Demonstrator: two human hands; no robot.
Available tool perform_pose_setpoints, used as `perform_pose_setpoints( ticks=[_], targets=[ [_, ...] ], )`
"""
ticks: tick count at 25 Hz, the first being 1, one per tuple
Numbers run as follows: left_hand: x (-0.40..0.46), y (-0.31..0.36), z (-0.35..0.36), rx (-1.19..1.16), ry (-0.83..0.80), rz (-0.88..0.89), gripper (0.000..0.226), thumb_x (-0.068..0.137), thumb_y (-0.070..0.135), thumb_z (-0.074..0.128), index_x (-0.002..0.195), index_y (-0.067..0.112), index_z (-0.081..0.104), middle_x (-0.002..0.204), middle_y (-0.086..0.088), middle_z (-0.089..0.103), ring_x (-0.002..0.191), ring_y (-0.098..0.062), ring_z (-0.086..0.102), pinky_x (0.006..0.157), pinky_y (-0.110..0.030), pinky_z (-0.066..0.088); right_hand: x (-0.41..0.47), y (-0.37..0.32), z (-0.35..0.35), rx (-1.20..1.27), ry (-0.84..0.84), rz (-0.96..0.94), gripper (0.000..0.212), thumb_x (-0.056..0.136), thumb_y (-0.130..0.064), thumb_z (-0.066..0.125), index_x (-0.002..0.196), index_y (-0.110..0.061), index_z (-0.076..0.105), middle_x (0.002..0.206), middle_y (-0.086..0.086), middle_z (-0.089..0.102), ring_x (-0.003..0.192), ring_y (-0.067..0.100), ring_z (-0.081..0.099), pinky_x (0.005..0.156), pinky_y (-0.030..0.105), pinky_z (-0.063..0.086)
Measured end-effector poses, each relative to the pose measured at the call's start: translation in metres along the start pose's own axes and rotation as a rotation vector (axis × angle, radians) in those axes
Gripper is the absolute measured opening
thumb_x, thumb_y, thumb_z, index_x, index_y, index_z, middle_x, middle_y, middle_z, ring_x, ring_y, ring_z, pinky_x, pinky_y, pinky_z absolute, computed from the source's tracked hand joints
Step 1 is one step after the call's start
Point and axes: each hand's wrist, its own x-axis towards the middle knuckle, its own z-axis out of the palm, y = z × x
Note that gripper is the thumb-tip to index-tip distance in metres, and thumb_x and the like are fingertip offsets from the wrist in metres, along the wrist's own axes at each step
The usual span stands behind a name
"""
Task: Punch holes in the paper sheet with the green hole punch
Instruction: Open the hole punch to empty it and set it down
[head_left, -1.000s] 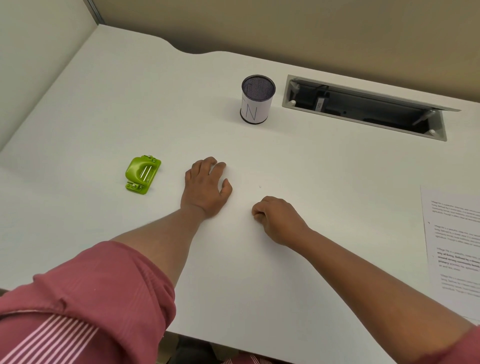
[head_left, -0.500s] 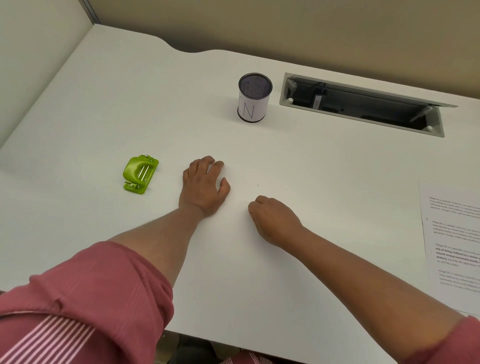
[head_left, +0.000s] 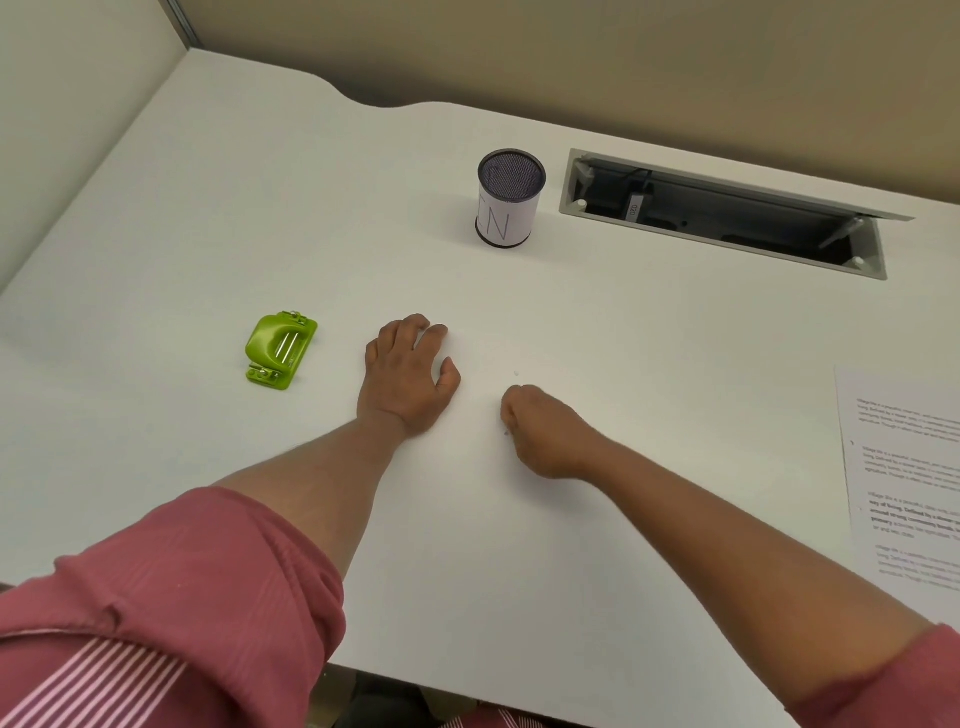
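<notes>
Beige partition walls close in the far side and left of your white desk (head_left: 597, 519), whose back edge dips in a shallow curve near the corner. Your left hand (head_left: 408, 376) lies palm down on the desk, fingers lightly curled and close together, thumb angled out to the side, gripping nothing. Your right hand (head_left: 545, 434) rests just beside it, curled into a loose fist with the fingers tucked under; whether anything sits inside that fist you cannot tell from this angle. The two hands are near each other but not touching.

Look left of your left hand for the green hole punch (head_left: 280, 349): it sits alone on the desk, near that hand but apart from it. It is a small, bright lime-green piece with a rounded lever arching over a flat base, two thin metal rods showing in the middle and small metal fittings at each end.

Your paper sheet (head_left: 904, 478) lies flat at the right edge of the desk, well apart from the punch, printed with several blocks of small text and partly cut off by the frame.

Farther back stands a mesh pen cup (head_left: 509, 200) wrapped in a white label, and just right of it an open cable tray (head_left: 727, 218) set into the desktop.
</notes>
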Motion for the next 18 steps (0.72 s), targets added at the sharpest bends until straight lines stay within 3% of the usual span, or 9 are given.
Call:
perform_pose_setpoints(
  ticks=[4,6,9,11,15,18],
  targets=[
    [0.0,0.0,0.0,-0.007,0.007,-0.004,0.044,0.091,0.036,0.051,0.132,0.019,0.054,0.138,-0.003,0.048,0.131,-0.028,0.038,0.108,-0.042,0.03,0.001,0.015,-0.023,0.55,-0.051,0.143,0.02,0.102,-0.012,0.035,0.086,-0.019,0.045,0.081,-0.004,0.045,0.07,0.016,0.037,0.059,0.026,0.034],
    [0.0,0.0,0.0,-0.005,0.007,-0.004,0.044,0.091,0.036,0.051,0.131,0.019,0.054,0.138,-0.003,0.048,0.131,-0.028,0.038,0.108,-0.042,0.029,-0.001,0.02,-0.025,0.642,-0.065,0.168,0.02,0.102,-0.014,0.036,0.086,-0.02,0.046,0.08,-0.003,0.043,0.071,0.017,0.037,0.058,0.025,0.032],
    [0.0,0.0,-0.001,0.001,0.011,-0.001,0.044,0.091,0.036,0.051,0.131,0.019,0.055,0.138,-0.004,0.049,0.13,-0.028,0.038,0.107,-0.042,0.03,0.0,0.015,-0.017,0.351,-0.026,0.101,0.019,0.099,-0.008,0.037,0.087,-0.013,0.051,0.083,-0.005,0.049,0.07,0.007,0.042,0.057,0.019,0.033],
    [0.0,0.0,0.0,0.0,0.016,0.0,0.044,0.09,0.036,0.052,0.131,0.019,0.055,0.137,-0.004,0.049,0.13,-0.029,0.039,0.107,-0.042,0.031,0.001,0.009,-0.005,0.156,0.038,0.035,0.017,0.095,-0.005,0.042,0.084,-0.013,0.054,0.084,-0.004,0.053,0.074,0.013,0.048,0.059,0.023,0.037],
    [0.0,0.0,0.0,-0.007,0.016,0.0,0.044,0.091,0.036,0.052,0.132,0.019,0.055,0.138,-0.004,0.049,0.13,-0.028,0.039,0.107,-0.043,0.03,0.0,0.009,0.007,0.013,0.074,-0.007,0.018,0.09,-0.004,0.045,0.079,-0.015,0.054,0.086,0.001,0.058,0.08,0.024,0.055,0.069,0.038,0.046],
    [-0.001,0.0,0.001,-0.014,0.022,0.001,0.044,0.091,0.035,0.053,0.131,0.019,0.056,0.138,-0.004,0.049,0.13,-0.029,0.039,0.107,-0.043,0.031,0.0,0.009,0.008,-0.05,0.092,-0.029,0.017,0.091,-0.005,0.048,0.083,-0.014,0.06,0.088,0.002,0.06,0.08,0.026,0.057,0.071,0.042,0.05]
  ],
)
